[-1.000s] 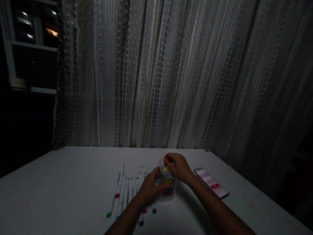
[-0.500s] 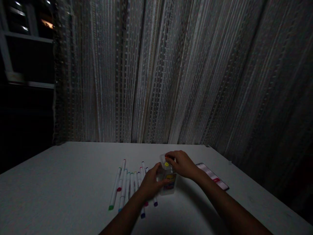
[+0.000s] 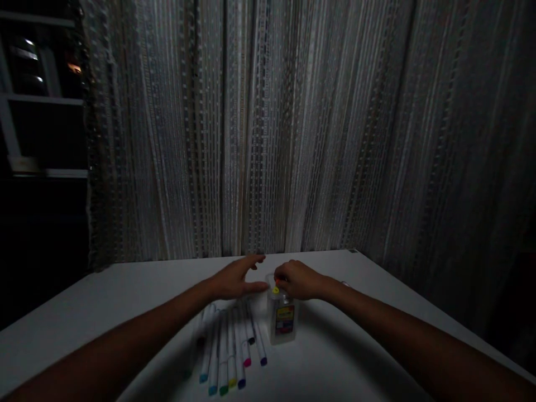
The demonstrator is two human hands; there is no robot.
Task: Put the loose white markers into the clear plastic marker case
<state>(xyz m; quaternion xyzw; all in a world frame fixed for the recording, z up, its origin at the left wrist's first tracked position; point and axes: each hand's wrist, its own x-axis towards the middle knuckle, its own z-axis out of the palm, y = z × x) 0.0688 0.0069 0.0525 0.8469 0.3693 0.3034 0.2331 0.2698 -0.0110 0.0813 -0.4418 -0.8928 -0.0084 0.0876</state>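
A clear plastic box (image 3: 272, 319) with a colourful label stands upright on the white table. At its open top my right hand (image 3: 300, 280) pinches the red end of a marker (image 3: 277, 281); the rest of that marker is hard to make out. Close beside it, a yellow marker end (image 3: 275, 290) shows at the rim. My left hand (image 3: 237, 279) is open just left of the box, thumb and fingers apart, with nothing in it. Below that hand, several white markers (image 3: 221, 349) with coloured ends lie roughly side by side.
The white table (image 3: 335, 357) runs back to a patterned curtain (image 3: 259, 139). Behind my right forearm, only a small edge of a phone (image 3: 345, 283) shows. A dark window (image 3: 42, 134) is at the far left. The light is dim.
My left hand has come off the box and moved up and left, its fingers spreading. My right hand stays at the box's top. The view has tilted and shifted slightly.
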